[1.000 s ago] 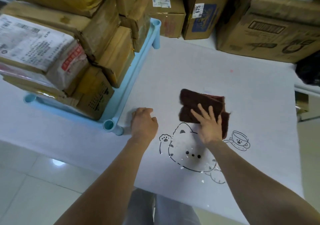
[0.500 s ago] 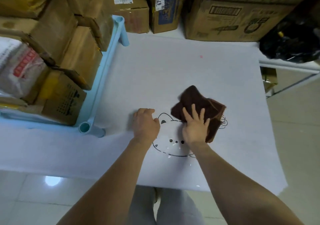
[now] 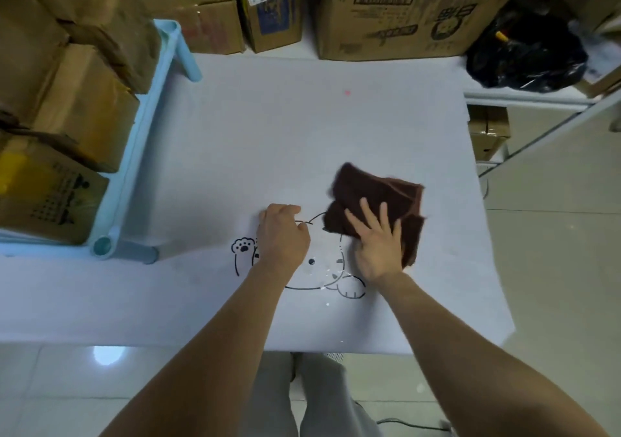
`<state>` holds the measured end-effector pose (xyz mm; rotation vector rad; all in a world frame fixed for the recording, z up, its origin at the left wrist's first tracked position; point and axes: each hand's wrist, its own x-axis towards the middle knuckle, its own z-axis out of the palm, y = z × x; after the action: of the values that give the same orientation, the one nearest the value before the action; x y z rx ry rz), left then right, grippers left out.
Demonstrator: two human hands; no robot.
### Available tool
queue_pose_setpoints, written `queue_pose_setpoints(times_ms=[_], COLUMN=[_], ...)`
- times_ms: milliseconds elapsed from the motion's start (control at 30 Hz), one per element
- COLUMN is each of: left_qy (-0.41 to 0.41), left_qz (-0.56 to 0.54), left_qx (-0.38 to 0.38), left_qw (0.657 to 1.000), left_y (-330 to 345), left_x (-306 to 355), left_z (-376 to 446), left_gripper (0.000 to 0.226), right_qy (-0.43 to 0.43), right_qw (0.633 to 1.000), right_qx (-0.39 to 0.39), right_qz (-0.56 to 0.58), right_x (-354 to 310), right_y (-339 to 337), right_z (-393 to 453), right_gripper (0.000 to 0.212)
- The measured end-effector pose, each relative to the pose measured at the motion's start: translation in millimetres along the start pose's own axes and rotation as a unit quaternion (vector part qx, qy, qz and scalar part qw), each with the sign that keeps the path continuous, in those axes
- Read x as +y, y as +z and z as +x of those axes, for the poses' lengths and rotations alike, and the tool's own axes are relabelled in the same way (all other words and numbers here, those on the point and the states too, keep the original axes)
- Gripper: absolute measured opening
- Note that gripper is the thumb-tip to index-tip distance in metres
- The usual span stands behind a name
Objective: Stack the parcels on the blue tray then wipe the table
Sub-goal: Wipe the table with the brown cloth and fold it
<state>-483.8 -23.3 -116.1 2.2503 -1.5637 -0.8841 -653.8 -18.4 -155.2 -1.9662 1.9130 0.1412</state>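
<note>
Cardboard parcels (image 3: 77, 100), at least four visible, brown and taped, some crumpled, sit stacked on the pale blue plastic tray (image 3: 132, 181) at 9 o'clock; the tray has a raised rim and round tube corner posts. Three more big corrugated boxes (image 3: 396, 9) line the far edge at 12 o'clock, one with a "675" label. The desk (image 3: 252, 127) is covered with a smooth pale sheet printed with a black line-drawn cat and paw. The left hand (image 3: 282, 235) rests on the desk near centre, fingers curled under and holding nothing, much where it was half a second ago. Just to its right, the right hand (image 3: 378, 243) lies with fingers straight and spread, pressing flat on one dark brown cloth (image 3: 376, 198), folded, fuzzy terry texture with stitched edges, at about 3 o'clock of the left hand. The two hands are near but apart. Compared with the earlier frame, the cloth and right hand have slid slightly rightward, uncovering more of the cat drawing. A shiny crinkled black plastic bag (image 3: 527, 53) sits at 1 o'clock, at the far right.
</note>
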Motion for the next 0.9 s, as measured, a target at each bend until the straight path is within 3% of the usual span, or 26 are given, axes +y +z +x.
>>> queue_pose_setpoints(times_ms=[67,133,200,300,400,500,600,667,767,833,900], left_qy=[0.012,0.003,-0.018,-0.045,-0.071,-0.085,-0.111,-0.127,-0.135,-0.151,-0.167], left_qz=[0.002,0.006,0.009,0.005,-0.023,-0.038,-0.048,-0.075,-0.118,-0.129,-0.13], left_qx=[0.003,0.006,0.014,0.028,0.042,0.066,0.082,0.081,0.084,0.107,0.154], left_qw=[1.0,1.0,1.0,0.999,0.996,0.993,0.989,0.986,0.98,0.974,0.965], left_y=[5.9,9.9,13.2,19.1,21.0,22.4,22.2,19.8,10.5,-3.4,-21.3], left_x=[8.1,10.0,3.7,-3.6,-4.1,-12.4,-25.6,-30.7,-38.6,-49.1,-66.2], left_z=[-2.9,-5.5,-8.1,-13.6,-19.9,-29.5,-40.6,-44.4,-46.6,-46.9,-47.4], left_gripper=[0.037,0.037,0.037,0.037,0.036,0.036,0.034,0.034,0.033,0.032,0.032], right_qy=[-0.028,0.091,0.247,0.332,0.233,0.087,0.136,0.15,0.07,0.063,0.117], right_qw=[0.999,0.996,0.967,0.938,0.967,0.995,0.99,0.984,0.979,0.917,0.781], right_qx=[-0.009,0.008,0.023,0.047,0.037,0.009,0.006,-0.013,-0.02,-0.001,-0.027], right_qz=[-0.026,-0.014,0.054,0.087,0.1,0.047,0.049,0.093,0.19,0.395,0.613], right_x=[36.9,81.6,98.6,53.6,-3.1,2.6,17.3,-7.5,-56.3,-82.0,-100.6], right_y=[-13.8,-23.4,-21.8,-1.6,15.6,23.4,21.3,18.2,15.4,2.2,-19.9], right_z=[6.8,2.1,-19.7,-49.1,-54.8,-60.5,-69.4,-71.3,-66.7,-63.8,-61.7], right_gripper=[0.071,0.072,0.072,0.069,0.07,0.074,0.078,0.077,0.066,0.055,0.041])
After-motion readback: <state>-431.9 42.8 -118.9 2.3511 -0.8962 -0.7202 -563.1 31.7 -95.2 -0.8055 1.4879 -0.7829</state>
